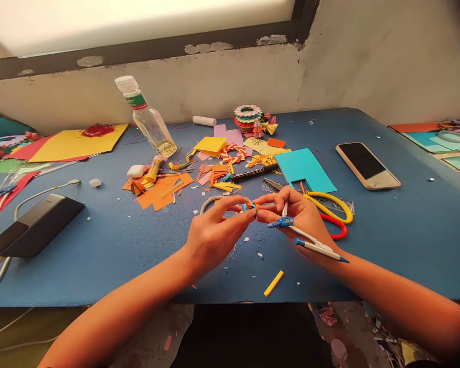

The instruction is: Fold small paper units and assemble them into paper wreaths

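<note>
Between my two hands, near the middle of the table, is a small folded paper piece (250,206) in orange and light blue. My left hand (210,232) pinches it between thumb and fingertips from the left. From the other side, the fingertips of my right hand (295,209) are closed on it too. A drawing compass (282,222) with a blue head and whitish legs is also held in my right hand, its legs pointing back over the wrist. Behind that hand lie scissors (343,204) with yellow and red handles, partly hidden.
Orange paper (164,191), a black marker (255,173) and a turquoise sheet (310,168) lie beyond my hands. A bottle (153,122) stands at the back, and a phone (368,164) lies right. At left are a black box-shaped device (38,225) and cable. A yellow strip (273,283) lies near the front edge.
</note>
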Action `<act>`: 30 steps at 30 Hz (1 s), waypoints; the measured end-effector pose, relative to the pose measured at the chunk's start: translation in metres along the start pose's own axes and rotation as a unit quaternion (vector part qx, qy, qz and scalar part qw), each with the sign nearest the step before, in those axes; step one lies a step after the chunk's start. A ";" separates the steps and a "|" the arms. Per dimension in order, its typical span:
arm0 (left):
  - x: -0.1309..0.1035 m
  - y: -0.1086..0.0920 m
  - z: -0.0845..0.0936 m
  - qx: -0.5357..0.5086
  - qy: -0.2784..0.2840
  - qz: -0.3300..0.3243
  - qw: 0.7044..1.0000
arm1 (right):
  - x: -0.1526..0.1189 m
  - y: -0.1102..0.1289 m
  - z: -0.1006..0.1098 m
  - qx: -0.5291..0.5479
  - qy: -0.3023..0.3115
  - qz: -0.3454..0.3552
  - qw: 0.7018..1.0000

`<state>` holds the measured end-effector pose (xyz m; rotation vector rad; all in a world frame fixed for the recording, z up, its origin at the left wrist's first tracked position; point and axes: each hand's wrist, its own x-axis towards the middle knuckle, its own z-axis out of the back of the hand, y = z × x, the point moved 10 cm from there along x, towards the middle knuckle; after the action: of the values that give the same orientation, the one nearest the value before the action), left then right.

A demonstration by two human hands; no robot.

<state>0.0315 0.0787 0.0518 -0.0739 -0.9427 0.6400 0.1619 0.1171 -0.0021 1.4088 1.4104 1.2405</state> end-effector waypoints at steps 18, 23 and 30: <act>0.002 0.008 0.007 -0.180 -0.044 0.097 0.978 | -0.002 -0.013 -0.011 0.104 0.068 -0.114 0.986; 0.001 0.012 0.004 -0.217 -0.046 0.127 0.967 | -0.003 -0.012 -0.013 0.108 0.079 -0.116 0.984; 0.002 0.021 -0.005 -0.221 0.001 0.171 0.960 | -0.001 0.006 -0.002 -0.038 0.063 -0.027 0.997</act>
<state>0.0264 0.0982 0.0433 -0.6463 -1.0687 0.7347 0.1617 0.1156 0.0038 1.2528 1.4609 1.3549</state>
